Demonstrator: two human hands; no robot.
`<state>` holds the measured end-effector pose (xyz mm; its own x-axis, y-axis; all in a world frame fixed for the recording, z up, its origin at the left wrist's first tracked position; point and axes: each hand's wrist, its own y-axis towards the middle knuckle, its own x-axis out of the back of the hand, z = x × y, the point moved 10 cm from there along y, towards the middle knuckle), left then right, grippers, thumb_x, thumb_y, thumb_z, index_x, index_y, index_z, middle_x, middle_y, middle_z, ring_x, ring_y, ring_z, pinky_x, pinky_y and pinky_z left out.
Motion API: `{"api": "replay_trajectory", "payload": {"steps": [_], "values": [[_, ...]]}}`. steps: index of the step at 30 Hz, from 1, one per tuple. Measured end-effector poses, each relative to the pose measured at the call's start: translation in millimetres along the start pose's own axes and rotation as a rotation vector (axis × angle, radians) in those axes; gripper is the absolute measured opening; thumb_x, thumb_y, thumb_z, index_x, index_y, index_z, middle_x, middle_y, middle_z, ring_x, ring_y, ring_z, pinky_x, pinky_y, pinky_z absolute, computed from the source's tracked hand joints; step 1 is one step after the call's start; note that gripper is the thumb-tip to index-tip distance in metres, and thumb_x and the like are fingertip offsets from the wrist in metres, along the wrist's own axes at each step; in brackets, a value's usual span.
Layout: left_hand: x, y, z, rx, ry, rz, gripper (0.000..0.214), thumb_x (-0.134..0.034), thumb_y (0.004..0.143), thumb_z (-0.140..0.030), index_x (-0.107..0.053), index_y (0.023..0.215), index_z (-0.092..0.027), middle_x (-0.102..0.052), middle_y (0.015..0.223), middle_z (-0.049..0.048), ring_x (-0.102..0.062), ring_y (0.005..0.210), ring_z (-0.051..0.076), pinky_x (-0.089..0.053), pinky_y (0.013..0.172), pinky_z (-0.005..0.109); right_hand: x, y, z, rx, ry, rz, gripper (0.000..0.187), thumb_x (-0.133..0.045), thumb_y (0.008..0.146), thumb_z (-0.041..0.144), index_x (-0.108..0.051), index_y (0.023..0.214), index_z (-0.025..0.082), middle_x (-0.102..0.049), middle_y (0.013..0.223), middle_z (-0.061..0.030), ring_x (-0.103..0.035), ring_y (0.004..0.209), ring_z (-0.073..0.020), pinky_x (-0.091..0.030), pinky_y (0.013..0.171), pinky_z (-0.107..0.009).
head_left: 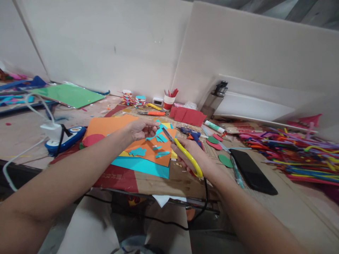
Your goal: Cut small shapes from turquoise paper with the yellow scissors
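My right hand (189,153) is closed around yellow-handled scissors (182,150), whose blades point up and left over the paper. Just left of the blade tips, my left hand (144,129) pinches a small blue paper piece (158,122) between thumb and fingers. Beneath both hands lie several blue paper scraps (137,152) on an orange sheet (159,160). Under that sheet a larger blue sheet (143,167) sticks out toward the table's front edge. A red paper circle (93,140) rests on the orange paper near my left forearm.
A glue gun (192,133) and green paper circle (225,161) lie right of the scissors. Beyond them are a black phone (253,171) and many pipe cleaners (299,151). At left stands a blue power strip (66,140). A black cable (206,197) hangs over the front edge.
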<state>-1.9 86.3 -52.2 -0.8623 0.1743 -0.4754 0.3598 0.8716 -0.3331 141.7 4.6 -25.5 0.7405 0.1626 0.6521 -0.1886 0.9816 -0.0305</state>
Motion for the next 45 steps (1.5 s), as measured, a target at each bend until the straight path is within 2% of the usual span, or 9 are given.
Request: {"api": "replay_trajectory", "payload": {"steps": [5,9,15,21,25,28,31,37,45], "values": [[-0.1,4,-10,-0.125,0.108,0.055,0.009,-0.068,0.074,-0.005,-0.064,0.066,-0.008,-0.059,0.058,0.0032,-0.054,0.048,0.006,-0.045,0.047,0.016,15,1,8,0.095,-0.313,-0.042,0.021,-0.055,0.086,0.033,-0.068,0.097,0.021,-0.069,0.072,-0.0064,-0.062,0.057,-0.0160,-0.038,0.049,-0.023],[-1.0,1,-20,-0.203,0.179,0.073,0.008,-0.070,0.073,-0.010,-0.064,0.068,-0.008,-0.062,0.060,0.0050,-0.057,0.050,0.008,-0.045,0.049,0.018,22,-2,17,0.145,-0.546,-0.043,0.027,-0.054,0.083,0.025,-0.071,0.104,0.020,-0.073,0.091,-0.0113,-0.066,0.076,-0.0221,-0.038,0.058,-0.025],[1.1,0,-24,-0.212,0.203,0.042,0.010,-0.069,0.075,-0.010,-0.063,0.067,-0.008,-0.060,0.056,0.0036,-0.054,0.047,0.007,-0.043,0.047,0.017,4,-8,19,0.263,-0.591,0.120,0.028,-0.058,0.079,0.024,-0.072,0.103,0.025,-0.073,0.094,-0.0068,-0.066,0.079,-0.0217,-0.040,0.061,-0.026],[-2.2,-1,-23,-0.235,0.277,0.057,0.014,-0.075,0.069,-0.015,-0.063,0.067,-0.009,-0.061,0.057,0.0041,-0.053,0.047,0.007,-0.041,0.046,0.017,3,-11,12,0.226,-0.641,0.196,0.042,-0.067,0.070,0.025,-0.070,0.112,0.027,-0.071,0.095,-0.0081,-0.064,0.082,-0.0222,-0.041,0.063,-0.027],[-3.3,-2,-23,-0.258,0.310,0.061,0.015,-0.076,0.068,-0.017,-0.064,0.067,-0.010,-0.061,0.056,0.0031,-0.053,0.047,0.007,-0.040,0.047,0.017,12,-15,22,0.217,-0.642,0.183,0.021,-0.065,0.077,0.031,-0.075,0.095,0.026,-0.071,0.081,-0.0061,-0.063,0.072,-0.0197,-0.038,0.060,-0.027],[-4.8,-1,-22,-0.270,0.327,0.073,0.016,-0.078,0.066,-0.019,-0.064,0.067,-0.010,-0.061,0.056,0.0029,-0.053,0.046,0.007,-0.040,0.046,0.017,31,-7,34,0.190,-0.517,-0.024,0.023,-0.053,0.087,0.032,-0.072,0.080,0.021,-0.071,0.077,-0.0055,-0.061,0.068,-0.0172,-0.038,0.060,-0.028],[-10.4,-2,-21,-0.288,0.333,0.115,0.015,-0.078,0.065,-0.019,-0.065,0.068,-0.010,-0.062,0.057,0.0026,-0.055,0.048,0.007,-0.041,0.048,0.017,43,6,42,0.216,-0.256,-0.223,0.023,-0.050,0.089,0.034,-0.066,0.089,0.018,-0.068,0.080,-0.0038,-0.059,0.070,-0.0147,-0.042,0.063,-0.026],[-19.4,-5,-15,-0.310,0.391,0.170,0.016,-0.078,0.066,-0.020,-0.067,0.073,-0.010,-0.064,0.061,0.0031,-0.057,0.053,0.007,-0.045,0.053,0.018,13,47,23,0.121,0.260,-0.106,0.013,-0.058,0.079,0.029,-0.055,0.077,0.016,-0.059,0.068,0.0014,-0.056,0.059,-0.0093,-0.048,0.056,-0.022],[-13.9,-1,-10,-0.264,0.410,0.119,0.012,-0.074,0.067,-0.013,-0.064,0.073,-0.010,-0.063,0.059,0.0033,-0.057,0.050,0.008,-0.043,0.052,0.019,1,61,1,-0.026,0.459,-0.046,0.014,-0.064,0.076,0.023,-0.054,0.070,0.015,-0.056,0.056,0.0038,-0.052,0.050,-0.0062,-0.046,0.052,-0.019]]}}
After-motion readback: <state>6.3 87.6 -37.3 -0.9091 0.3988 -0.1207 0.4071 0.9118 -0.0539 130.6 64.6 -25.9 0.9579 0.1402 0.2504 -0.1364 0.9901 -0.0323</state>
